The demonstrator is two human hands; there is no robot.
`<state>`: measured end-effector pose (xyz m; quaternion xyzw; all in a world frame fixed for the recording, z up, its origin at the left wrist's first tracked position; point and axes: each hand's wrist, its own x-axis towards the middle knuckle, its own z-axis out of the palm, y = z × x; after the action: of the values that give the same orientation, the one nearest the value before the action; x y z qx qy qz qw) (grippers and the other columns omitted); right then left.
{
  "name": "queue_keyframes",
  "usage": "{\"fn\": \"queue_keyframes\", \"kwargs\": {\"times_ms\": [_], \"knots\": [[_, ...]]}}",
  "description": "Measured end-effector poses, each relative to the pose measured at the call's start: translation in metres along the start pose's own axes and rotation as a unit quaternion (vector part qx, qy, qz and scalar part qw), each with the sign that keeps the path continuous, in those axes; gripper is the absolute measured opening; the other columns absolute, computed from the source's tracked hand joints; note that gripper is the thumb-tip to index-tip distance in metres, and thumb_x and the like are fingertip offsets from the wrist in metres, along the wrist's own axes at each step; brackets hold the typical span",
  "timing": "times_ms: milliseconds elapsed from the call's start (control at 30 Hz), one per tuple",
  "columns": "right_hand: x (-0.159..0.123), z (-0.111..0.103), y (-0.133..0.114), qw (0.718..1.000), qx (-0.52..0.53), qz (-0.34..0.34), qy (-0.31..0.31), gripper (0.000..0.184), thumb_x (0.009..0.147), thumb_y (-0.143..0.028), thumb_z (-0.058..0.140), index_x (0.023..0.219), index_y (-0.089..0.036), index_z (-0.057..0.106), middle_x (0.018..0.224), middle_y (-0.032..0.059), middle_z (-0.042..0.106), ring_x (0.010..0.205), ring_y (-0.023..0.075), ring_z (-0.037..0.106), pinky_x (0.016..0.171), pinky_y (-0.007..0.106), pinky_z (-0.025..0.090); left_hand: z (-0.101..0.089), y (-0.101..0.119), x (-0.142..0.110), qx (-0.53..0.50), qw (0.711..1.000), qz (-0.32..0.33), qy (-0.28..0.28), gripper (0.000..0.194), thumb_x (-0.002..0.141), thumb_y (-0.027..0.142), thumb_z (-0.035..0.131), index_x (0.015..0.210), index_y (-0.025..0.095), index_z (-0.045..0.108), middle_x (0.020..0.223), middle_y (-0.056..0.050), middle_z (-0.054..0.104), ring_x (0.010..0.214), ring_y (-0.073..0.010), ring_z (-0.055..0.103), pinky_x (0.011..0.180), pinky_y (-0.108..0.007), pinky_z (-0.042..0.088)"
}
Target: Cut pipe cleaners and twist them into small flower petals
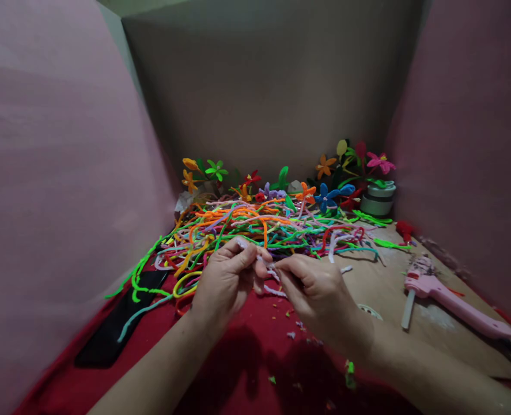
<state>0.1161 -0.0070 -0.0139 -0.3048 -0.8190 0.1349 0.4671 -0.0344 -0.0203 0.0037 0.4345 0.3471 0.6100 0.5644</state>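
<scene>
Near the middle of the view, my two hands meet over a red cloth, working on a pale lilac pipe cleaner (272, 275). My left hand (229, 274) is closed, thumb against fingers, with a bit of the fuzzy stem showing at its top. Close beside it, my right hand (313, 285) pinches the same stem between thumb and fingertips. Part of the stem is hidden behind the fingers. Just beyond both hands lies a large heap of multicoloured pipe cleaners (246, 222).
At right, a pink hot glue gun (449, 302) rests on a cardboard sheet (393, 346). A black phone-like slab (108, 340) lies left, near yellow-handled scissors (186, 283). Pipe-cleaner flowers (326, 197) and a pale green pot (377, 199) stand behind. Scraps dot the red cloth (220, 380).
</scene>
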Motion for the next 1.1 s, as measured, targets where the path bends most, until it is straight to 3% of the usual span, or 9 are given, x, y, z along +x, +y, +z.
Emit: {"fn": "queue_keyframes", "kwargs": {"times_ms": [167, 300, 400, 533, 667, 800, 867, 1000, 1100], "knots": [[-0.001, 0.002, -0.005, 0.999, 0.031, 0.017, 0.038, 0.016, 0.082, -0.013, 0.049, 0.071, -0.015, 0.06, 0.059, 0.0002, 0.058, 0.053, 0.0089, 0.051, 0.055, 0.021, 0.036, -0.003, 0.001, 0.0, -0.05, 0.999, 0.004, -0.017, 0.018, 0.078, 0.017, 0.057, 0.062, 0.014, 0.05, 0.061, 0.001, 0.06, 0.04, -0.0032, 0.049, 0.04, -0.012, 0.041], [0.002, 0.001, -0.007, 0.999, 0.025, 0.015, 0.027, 0.018, 0.082, -0.012, 0.047, 0.07, -0.016, 0.06, 0.061, 0.0012, 0.059, 0.056, 0.01, 0.053, 0.056, 0.021, 0.037, -0.006, -0.001, 0.001, -0.03, 0.999, 0.026, -0.024, 0.016, 0.078, 0.017, 0.057, 0.063, 0.013, 0.053, 0.064, 0.0, 0.061, 0.043, -0.0041, 0.051, 0.043, -0.014, 0.044], [0.005, 0.002, -0.008, 1.0, 0.007, 0.012, 0.022, 0.019, 0.082, -0.013, 0.046, 0.071, -0.016, 0.061, 0.064, 0.0024, 0.06, 0.06, 0.011, 0.054, 0.059, 0.022, 0.039, -0.004, -0.006, 0.002, -0.031, 0.999, 0.033, -0.019, 0.005, 0.073, 0.015, 0.063, 0.071, 0.014, 0.059, 0.07, -0.001, 0.063, 0.05, -0.006, 0.055, 0.048, -0.016, 0.047], [0.008, 0.003, -0.004, 1.0, -0.025, -0.003, 0.007, 0.02, 0.085, -0.017, 0.044, 0.076, -0.016, 0.062, 0.069, 0.0042, 0.063, 0.064, 0.012, 0.056, 0.062, 0.022, 0.041, -0.004, -0.008, 0.004, -0.002, 0.999, 0.043, -0.011, 0.002, 0.073, 0.014, 0.062, 0.075, 0.012, 0.063, 0.06, -0.001, 0.06, 0.051, -0.0083, 0.055, 0.048, -0.018, 0.048], [0.005, -0.007, 0.012, 0.995, -0.081, -0.053, 0.003, 0.02, 0.085, -0.017, 0.045, 0.081, -0.015, 0.064, 0.07, 0.0055, 0.063, 0.066, 0.0128, 0.057, 0.062, 0.022, 0.041, -0.018, 0.002, 0.013, -0.027, 0.995, 0.067, 0.066, 0.005, 0.074, 0.015, 0.062, 0.07, 0.012, 0.059, 0.056, 0.002, 0.057, 0.04, -0.0041, 0.046, 0.037, -0.014, 0.041], [0.003, -0.019, 0.032, 0.994, -0.093, -0.046, 0.028, 0.019, 0.085, -0.015, 0.045, 0.079, -0.014, 0.064, 0.069, 0.0055, 0.063, 0.065, 0.0127, 0.057, 0.062, 0.022, 0.041, -0.032, 0.009, 0.024, -0.062, 0.982, 0.109, 0.141, 0.009, 0.072, 0.01, 0.063, 0.067, 0.012, 0.056, 0.06, 0.002, 0.056, 0.039, -0.0029, 0.043, 0.033, -0.012, 0.037], [0.002, -0.021, 0.037, 0.994, -0.098, -0.029, 0.036, 0.019, 0.085, -0.015, 0.046, 0.079, -0.014, 0.064, 0.069, 0.0052, 0.063, 0.064, 0.0127, 0.056, 0.062, 0.022, 0.041, -0.032, 0.006, 0.025, -0.073, 0.984, 0.1, 0.131, 0.007, 0.071, 0.012, 0.065, 0.072, 0.012, 0.058, 0.066, 0.0, 0.059, 0.044, -0.0041, 0.048, 0.036, -0.013, 0.04], [0.001, -0.017, 0.039, 0.994, -0.105, -0.02, 0.024, 0.019, 0.084, -0.015, 0.046, 0.077, -0.016, 0.063, 0.069, 0.0044, 0.063, 0.065, 0.0123, 0.056, 0.063, 0.022, 0.04, -0.022, -0.006, 0.022, -0.056, 0.996, 0.034, 0.054, 0.015, 0.072, 0.022, 0.066, 0.081, 0.01, 0.063, 0.063, -0.002, 0.061, 0.047, -0.0068, 0.052, 0.039, -0.015, 0.043], [-0.001, -0.014, 0.039, 0.992, -0.124, -0.038, 0.009, 0.02, 0.083, -0.013, 0.045, 0.077, -0.016, 0.063, 0.069, 0.0038, 0.062, 0.066, 0.0121, 0.056, 0.061, 0.022, 0.038, -0.017, -0.01, 0.02, -0.068, 0.996, 0.019, 0.059, 0.015, 0.074, 0.025, 0.064, 0.075, 0.01, 0.064, 0.065, -0.005, 0.064, 0.048, -0.0078, 0.055, 0.038, -0.014, 0.043]]}}
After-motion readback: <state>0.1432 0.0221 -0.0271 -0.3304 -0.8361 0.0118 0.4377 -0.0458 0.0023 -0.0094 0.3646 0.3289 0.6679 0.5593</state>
